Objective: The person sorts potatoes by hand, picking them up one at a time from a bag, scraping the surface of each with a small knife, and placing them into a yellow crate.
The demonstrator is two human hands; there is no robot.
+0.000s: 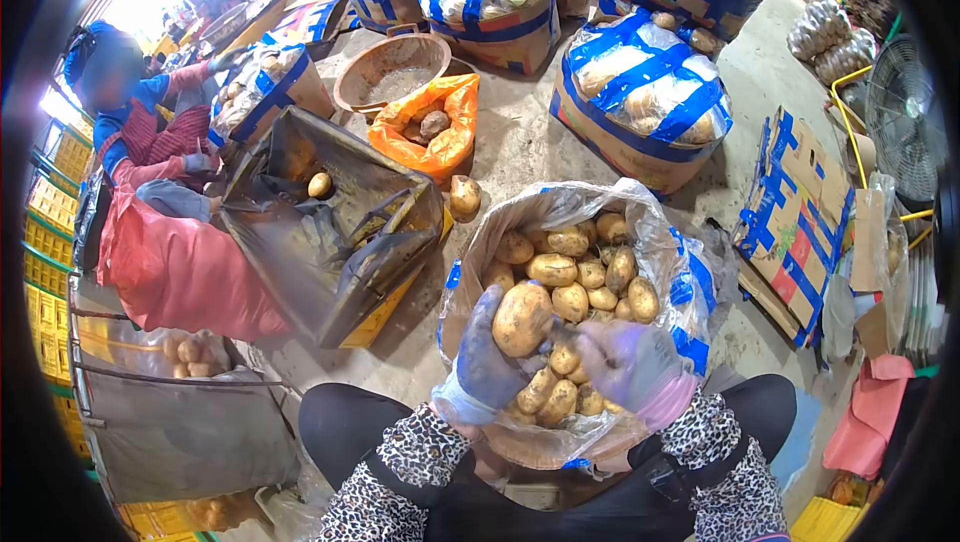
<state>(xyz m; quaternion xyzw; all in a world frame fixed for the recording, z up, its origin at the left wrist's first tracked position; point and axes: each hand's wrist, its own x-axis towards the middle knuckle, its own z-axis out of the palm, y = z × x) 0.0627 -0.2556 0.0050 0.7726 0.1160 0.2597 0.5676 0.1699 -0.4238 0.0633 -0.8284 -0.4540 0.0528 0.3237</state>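
Observation:
A plastic-lined box (690,287) patched with blue tape stands between my knees, filled with many potatoes (552,270). My left hand (478,362), in a dirty light-blue glove, grips a large potato (522,320) over the near left part of the box. Over the near right part is my right hand (640,362), in a purple-pink glove. It is smeared by motion, its fingertips close to the potatoes, and I cannot make out whether it holds one.
A black-lined crate (340,232) holding a potato stands left, near an orange bag (440,107) and a brown basin (395,72). A co-worker (150,122) sits beyond it. Taped full boxes (645,92) stand ahead. Flattened cardboard (795,212) and a fan (905,117) are right.

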